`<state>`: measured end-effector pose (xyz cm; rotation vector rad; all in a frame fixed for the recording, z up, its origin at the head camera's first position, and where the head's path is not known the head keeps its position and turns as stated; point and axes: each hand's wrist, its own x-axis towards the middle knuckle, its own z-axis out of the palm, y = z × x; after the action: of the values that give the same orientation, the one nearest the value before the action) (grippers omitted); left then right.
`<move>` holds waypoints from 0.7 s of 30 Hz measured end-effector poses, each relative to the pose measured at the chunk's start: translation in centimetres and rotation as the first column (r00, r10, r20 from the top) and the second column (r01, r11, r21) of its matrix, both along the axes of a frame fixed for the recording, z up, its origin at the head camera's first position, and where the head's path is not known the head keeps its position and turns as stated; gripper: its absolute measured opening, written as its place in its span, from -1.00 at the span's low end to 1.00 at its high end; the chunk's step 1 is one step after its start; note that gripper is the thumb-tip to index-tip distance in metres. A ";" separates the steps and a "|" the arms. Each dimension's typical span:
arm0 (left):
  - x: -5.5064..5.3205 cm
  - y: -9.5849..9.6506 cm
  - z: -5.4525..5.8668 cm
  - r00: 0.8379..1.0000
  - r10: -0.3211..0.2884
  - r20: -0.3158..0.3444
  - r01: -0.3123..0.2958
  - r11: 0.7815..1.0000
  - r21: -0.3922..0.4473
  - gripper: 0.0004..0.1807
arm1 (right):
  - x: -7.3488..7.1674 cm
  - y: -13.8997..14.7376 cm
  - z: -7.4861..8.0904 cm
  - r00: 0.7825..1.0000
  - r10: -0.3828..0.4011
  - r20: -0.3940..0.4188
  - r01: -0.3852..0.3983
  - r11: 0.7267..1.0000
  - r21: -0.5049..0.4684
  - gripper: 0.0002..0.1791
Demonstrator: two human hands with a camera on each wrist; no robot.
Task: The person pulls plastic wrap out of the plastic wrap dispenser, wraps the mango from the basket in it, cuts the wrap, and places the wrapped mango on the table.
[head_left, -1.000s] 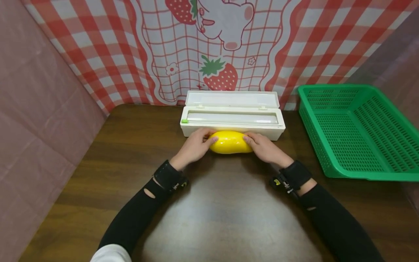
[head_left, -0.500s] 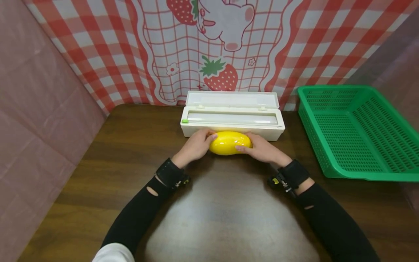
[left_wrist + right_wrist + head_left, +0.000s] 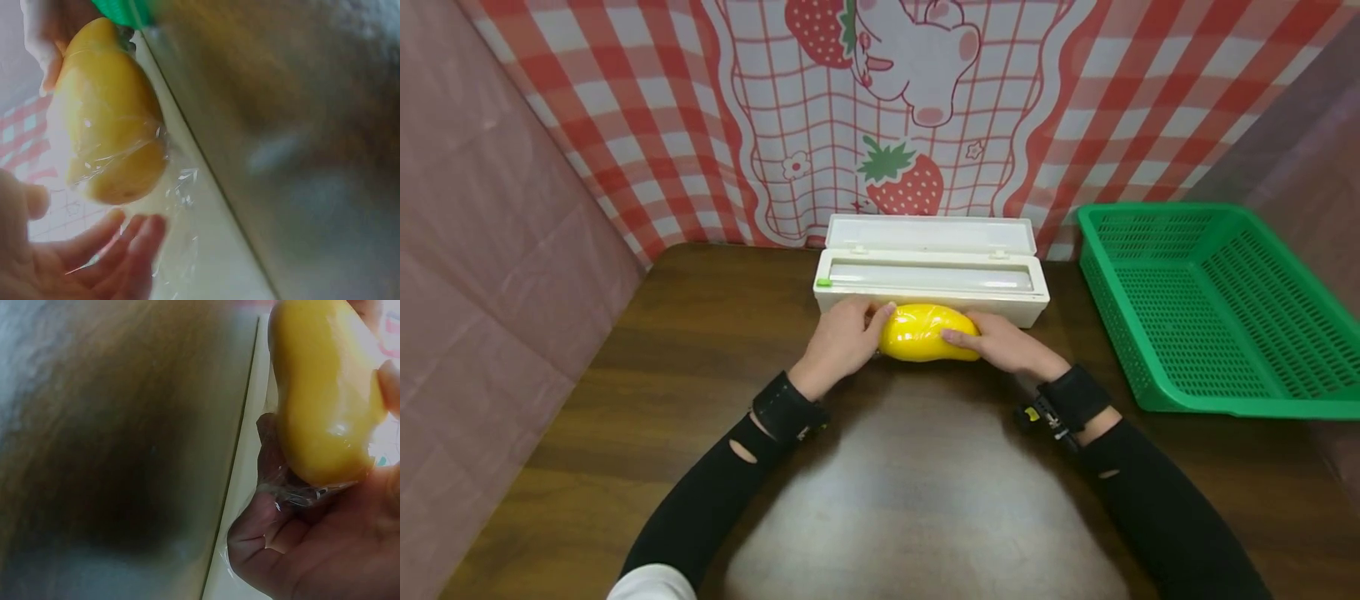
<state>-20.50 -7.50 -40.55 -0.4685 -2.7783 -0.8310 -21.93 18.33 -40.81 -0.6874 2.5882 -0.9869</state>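
Observation:
A glossy yellow mango [image 3: 917, 333], wrapped in clear cling film [image 3: 181, 187], is held in front of a white cling film dispenser [image 3: 925, 307]. My right hand [image 3: 1011, 343] grips its right end, thumb on top and curled fingers underneath, with film bunched over them in the right wrist view. At the left end, my left hand [image 3: 844, 337] has its thumb raised and its fingers relaxed. The left wrist view shows those fingertips just short of the mango's end, beside a loose film edge. The dispenser's lid [image 3: 928, 234] stands open behind it.
A green plastic basket [image 3: 1120, 354] stands to the right on the brown wooden table [image 3: 925, 483]. Behind the dispenser hangs a red and white checked cloth [image 3: 662, 125] with strawberries on it. A small green slider [image 3: 823, 282] sits at the dispenser's left end.
The right thumb has moved inward along the mango's front. My left thumb has slid off the mango's top toward its end, and diagonal film creases now show on the mango.

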 end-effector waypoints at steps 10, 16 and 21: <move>1.7 1.8 1.3 0.842 -0.442 -0.310 0.303 0.862 -0.406 -0.24 | 0.2 -0.1 0.1 0.998 0.006 0.057 -0.004 1.000 -0.028 -0.46; 1.6 1.8 0.4 0.862 -0.452 -0.230 0.311 0.830 -0.463 0.04 | 0.3 0.3 0.0 0.995 0.021 0.095 -0.014 0.998 -0.065 -0.52; 1.2 1.7 0.3 0.854 -0.460 -0.243 0.329 0.839 -0.433 0.00 | 0.3 0.5 -0.2 0.999 -0.020 0.041 0.022 0.999 -0.048 -0.50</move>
<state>-19.26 -5.83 -40.22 -1.1783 -2.5347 -0.2262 -21.59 18.88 -41.05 -0.6473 2.5489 -1.0623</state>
